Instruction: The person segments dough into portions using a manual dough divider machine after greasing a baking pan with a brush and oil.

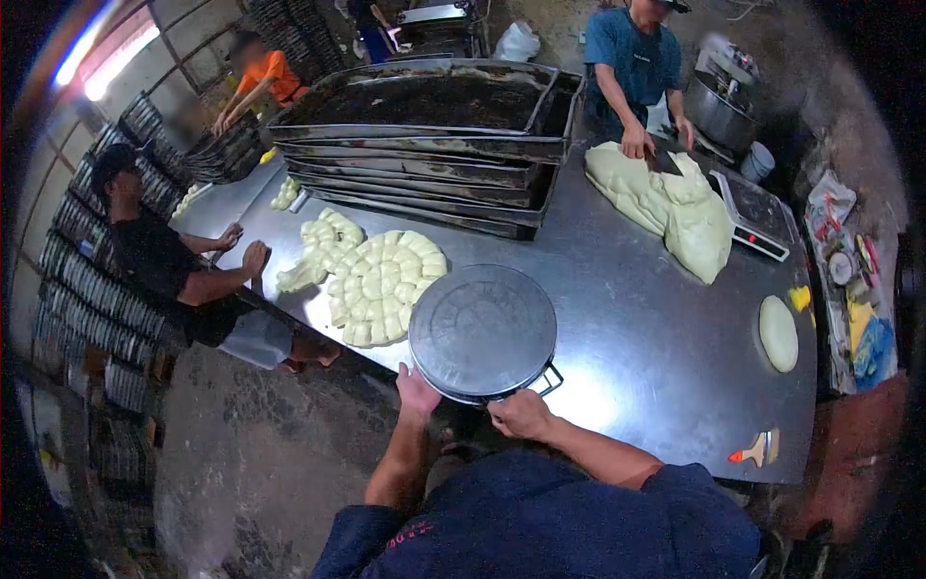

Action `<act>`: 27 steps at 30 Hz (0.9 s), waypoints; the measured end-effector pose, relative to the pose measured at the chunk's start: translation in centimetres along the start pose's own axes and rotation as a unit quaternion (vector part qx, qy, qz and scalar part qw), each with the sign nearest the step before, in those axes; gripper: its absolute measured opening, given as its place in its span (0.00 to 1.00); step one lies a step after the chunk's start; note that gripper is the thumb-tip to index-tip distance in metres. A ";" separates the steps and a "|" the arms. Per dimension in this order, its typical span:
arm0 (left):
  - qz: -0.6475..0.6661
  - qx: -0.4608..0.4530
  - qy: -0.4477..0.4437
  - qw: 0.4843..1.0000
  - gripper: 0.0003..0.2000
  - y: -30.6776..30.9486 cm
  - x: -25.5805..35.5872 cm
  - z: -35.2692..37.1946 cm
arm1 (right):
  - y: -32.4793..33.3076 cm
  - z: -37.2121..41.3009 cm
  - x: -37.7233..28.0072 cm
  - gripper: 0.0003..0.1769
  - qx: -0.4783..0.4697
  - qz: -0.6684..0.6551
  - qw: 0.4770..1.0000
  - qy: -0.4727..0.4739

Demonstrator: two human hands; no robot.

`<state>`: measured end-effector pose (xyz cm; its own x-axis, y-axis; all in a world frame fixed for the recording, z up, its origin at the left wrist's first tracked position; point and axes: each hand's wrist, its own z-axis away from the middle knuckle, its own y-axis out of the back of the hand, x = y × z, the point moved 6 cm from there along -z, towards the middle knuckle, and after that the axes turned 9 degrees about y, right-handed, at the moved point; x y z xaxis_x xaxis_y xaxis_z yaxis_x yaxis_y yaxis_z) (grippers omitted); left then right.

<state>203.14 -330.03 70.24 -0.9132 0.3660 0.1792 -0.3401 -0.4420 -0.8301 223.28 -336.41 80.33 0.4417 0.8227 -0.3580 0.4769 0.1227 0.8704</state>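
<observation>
A round grey metal plate or lid (pixel 482 331) with a black side handle lies at the front edge of the steel table. My left hand (pixel 418 394) touches its lower left rim with the fingers apart, the palm partly under the edge. Closed round the near rim by the handle is my right hand (pixel 521 415). Just left of the plate, and partly behind it, sits a round slab of dough cut into many pieces (pixel 381 285). More divided dough (pixel 323 246) adjoins it at the upper left.
Stacked black trays (pixel 415 145) stand at the back of the steel table (pixel 637 338). A co-worker handles a large dough mass (pixel 666 207) beside a scale (pixel 757 212). A dough oval (pixel 777 334) and a brush (pixel 757 450) lie right. Other people stand left.
</observation>
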 end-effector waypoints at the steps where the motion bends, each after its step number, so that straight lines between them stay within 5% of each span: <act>1: -0.006 0.002 0.005 1.000 0.38 -0.3 0.1 0.1 | 1.0 -0.5 -0.4 0.10 0.027 -0.009 1.000 0.006; 4: -0.018 0.045 0.019 0.999 0.37 -2.1 -0.5 0.8 | 2.9 -1.5 -0.8 0.10 0.056 -0.019 0.998 -0.018; 8: -0.112 -0.016 -0.054 0.992 0.35 -4.0 -0.4 0.0 | 8.5 -3.9 -2.0 0.12 0.140 -0.033 0.989 -0.026; 12: -0.245 0.041 -0.159 0.956 0.28 -2.1 0.4 -2.2 | 14.2 -4.5 0.2 0.17 0.256 -0.060 0.962 -0.074; 13: -0.456 0.134 -0.227 0.850 0.25 -4.1 0.9 -0.6 | 15.7 -4.2 1.3 0.18 0.269 -0.043 0.958 -0.093; 15: -0.745 0.314 -0.327 0.489 0.24 -6.3 1.6 1.3 | 17.7 -2.3 4.8 0.19 0.329 -0.158 0.914 -0.176; 16: -0.805 0.395 -0.266 0.354 0.24 -8.3 1.6 3.1 | 19.0 -1.1 6.2 0.19 0.338 -0.146 0.908 -0.201; 21: -0.710 0.414 -0.332 0.463 0.25 -1.6 5.6 7.7 | 20.8 8.2 10.5 0.21 0.367 -0.165 0.856 -0.323; 25: -0.637 0.438 -0.375 0.512 0.23 7.1 2.1 16.6 | 15.8 15.0 11.2 0.17 0.542 -0.282 0.697 -0.376; 26: -0.664 0.495 -0.307 0.469 0.22 10.1 0.3 18.7 | 14.9 16.0 11.1 0.17 0.574 -0.300 0.666 -0.369; 27: -0.672 0.525 -0.148 0.501 0.22 19.3 -0.5 19.3 | 14.0 17.5 11.4 0.18 0.610 -0.304 0.620 -0.387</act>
<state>192.70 -354.54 64.27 0.3581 0.8416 0.4042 -0.4817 -0.2043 0.8522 248.26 -335.05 82.55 -0.0955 0.2587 -0.9612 0.7458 -0.6210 -0.2412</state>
